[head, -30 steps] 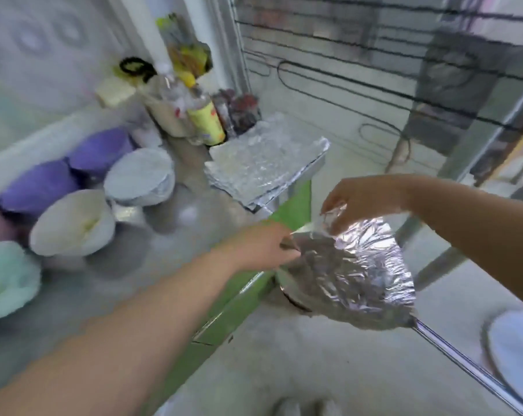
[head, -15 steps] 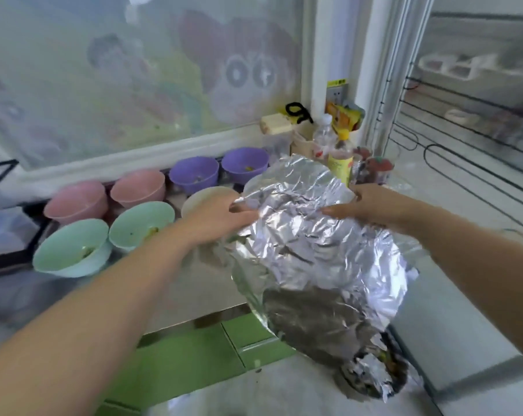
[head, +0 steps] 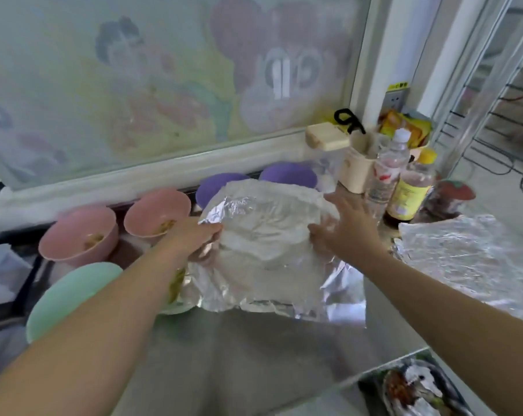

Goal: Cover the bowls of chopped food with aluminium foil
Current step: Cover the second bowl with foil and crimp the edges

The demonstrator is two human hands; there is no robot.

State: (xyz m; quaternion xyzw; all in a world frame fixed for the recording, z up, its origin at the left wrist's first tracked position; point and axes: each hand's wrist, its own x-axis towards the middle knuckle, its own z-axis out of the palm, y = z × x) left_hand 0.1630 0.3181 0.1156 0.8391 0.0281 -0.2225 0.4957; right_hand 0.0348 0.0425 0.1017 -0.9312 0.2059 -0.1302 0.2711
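A crumpled aluminium foil sheet (head: 266, 244) lies over a bowl in the middle of the steel counter, hiding that bowl. My left hand (head: 198, 237) pinches the sheet's left edge. My right hand (head: 345, 228) rests on the right edge with its fingers spread. Two pink bowls (head: 80, 235) (head: 158, 210) with chopped food stand uncovered at the left. Two purple bowls (head: 221, 184) (head: 287, 174) peek out behind the foil. A green bowl (head: 71, 292) sits at the front left, partly behind my left forearm.
A stack of foil sheets (head: 470, 259) lies at the right end of the counter. Bottles (head: 410, 193), a cream holder (head: 356, 172) and jars crowd the back right corner. A painted window pane runs behind the bowls. The counter's front edge (head: 389, 364) drops off at lower right.
The foil sheet went from hanging in the air between both hands to lying over a bowl on the counter. My right hand released its pinch and spread flat on the foil's edge.
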